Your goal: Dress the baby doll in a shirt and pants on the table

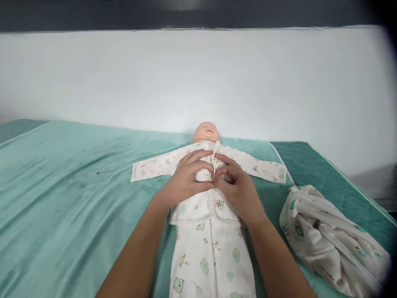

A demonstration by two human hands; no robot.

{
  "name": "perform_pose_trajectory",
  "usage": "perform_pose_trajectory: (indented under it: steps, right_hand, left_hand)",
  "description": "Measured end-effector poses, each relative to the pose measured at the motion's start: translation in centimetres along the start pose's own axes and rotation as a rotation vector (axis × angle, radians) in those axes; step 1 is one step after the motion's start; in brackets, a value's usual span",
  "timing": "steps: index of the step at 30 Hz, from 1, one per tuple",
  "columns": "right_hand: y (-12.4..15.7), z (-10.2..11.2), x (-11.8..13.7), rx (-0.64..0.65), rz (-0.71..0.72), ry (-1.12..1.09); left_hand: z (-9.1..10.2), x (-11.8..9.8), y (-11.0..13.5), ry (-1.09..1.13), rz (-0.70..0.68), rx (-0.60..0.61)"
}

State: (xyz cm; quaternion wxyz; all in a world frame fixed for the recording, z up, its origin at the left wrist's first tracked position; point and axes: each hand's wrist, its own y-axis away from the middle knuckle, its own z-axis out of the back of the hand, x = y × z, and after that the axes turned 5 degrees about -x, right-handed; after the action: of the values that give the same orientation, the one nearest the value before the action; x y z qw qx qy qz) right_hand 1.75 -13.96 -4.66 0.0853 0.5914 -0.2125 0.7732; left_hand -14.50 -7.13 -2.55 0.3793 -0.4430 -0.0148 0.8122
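A baby doll (206,131) lies on its back on a teal blanket (77,186), head toward the wall, arms spread. It wears a white printed jacket (198,207) and matching trousers (211,256). My left hand (189,176) rests on the doll's chest, its fingers curled and pinching the jacket's front edge. Facing it, my right hand (235,186) pinches the same front opening near a thin tie. The fingertips of both hands meet at the middle of the chest.
A crumpled white printed cloth (328,236) lies on the blanket at the right, near the edge of a darker green mat (313,165). A white wall (198,82) rises right behind the doll's head.
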Motion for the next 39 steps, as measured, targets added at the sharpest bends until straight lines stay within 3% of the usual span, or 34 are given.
perform_pose_trajectory:
  steps: [8,11,15,18,21,24,26,27,29,31,33,39]
  right_hand:
    - [-2.1,2.5,-3.3,-0.221,-0.329,-0.516]
    - [-2.5,2.8,-4.1,-0.308,-0.403,-0.48]
    - [-2.2,2.1,-3.1,-0.277,-0.252,-0.207]
    - [-1.8,1.7,-2.4,-0.224,-0.133,-0.01]
    - [-1.9,2.2,-2.5,-0.213,-0.188,0.042]
    - [-2.4,3.6,-3.3,-0.344,-0.276,0.11]
    - [-2.7,4.4,-3.9,-0.496,-0.259,0.203]
    - [-2.8,4.7,-4.2,-0.553,-0.219,0.255]
    - [-2.9,4.6,-4.8,-0.584,-0.088,0.349]
    - [-2.9,3.9,-5.5,-0.496,0.062,0.419]
    - [-3.1,3.1,-6.3,-0.388,0.174,0.466]
    - [-5.5,1.4,-7.9,-0.315,0.283,0.637]
  left_hand:
    - [0.3,0.3,0.0,0.076,0.034,0.028]
    - [0.4,0.3,0.1,0.169,0.093,0.024]
    - [0.3,0.4,0.0,0.278,0.145,-0.054]
    - [0.3,1.5,-0.2,0.462,0.213,-0.313]
    - [0.7,3.9,-0.3,0.608,0.352,-0.695]
    - [1.5,6.4,-0.2,0.523,0.509,-1.093]
    - [1.7,7.2,-0.2,0.368,0.514,-1.196]
    - [1.6,7.2,-0.2,0.286,0.486,-1.164]
    - [1.2,6.9,-0.3,0.125,0.404,-0.974]
    - [0.5,6.5,-0.6,-0.031,0.321,-0.749]
    - [0.0,6.4,-0.9,-0.158,0.278,-0.606]
    - [-0.1,7.7,-1.9,-0.361,0.329,-0.502]
